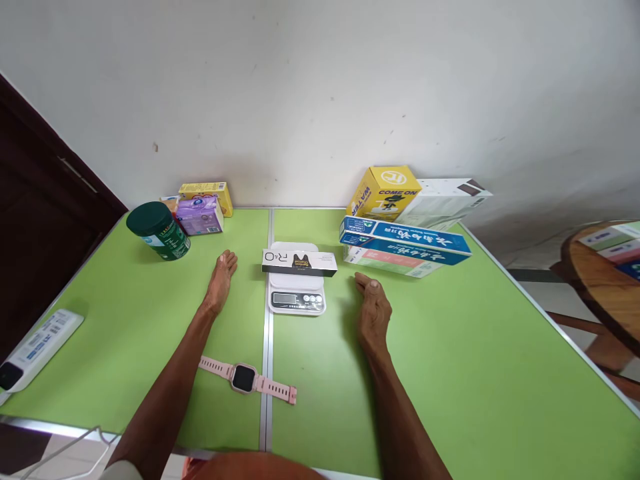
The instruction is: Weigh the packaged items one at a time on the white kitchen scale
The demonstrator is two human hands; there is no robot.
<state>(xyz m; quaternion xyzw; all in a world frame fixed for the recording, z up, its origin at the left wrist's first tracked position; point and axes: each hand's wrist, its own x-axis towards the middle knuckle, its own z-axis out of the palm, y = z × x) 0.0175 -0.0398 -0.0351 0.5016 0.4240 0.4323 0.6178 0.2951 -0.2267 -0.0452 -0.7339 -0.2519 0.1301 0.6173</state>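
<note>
A white kitchen scale (297, 298) stands at the middle of the green table (450, 347), with a long black-and-white box (299, 262) lying across its platform. My left hand (220, 281) rests flat on the table just left of the scale, fingers stretched out, holding nothing. To the right of the scale lies my right hand (373, 310), on its edge with the fingers loosely curled and nothing in them. A pink smartwatch (245, 378) lies flat between my forearms, near the front edge.
A dark green can (159, 231) and a purple box (199, 215) with a yellow box (207, 191) stand at the back left. Stacked long blue boxes (405, 243), a yellow carton (384, 192) and a white box (445, 200) sit back right. A white box (37, 347) lies at the left edge.
</note>
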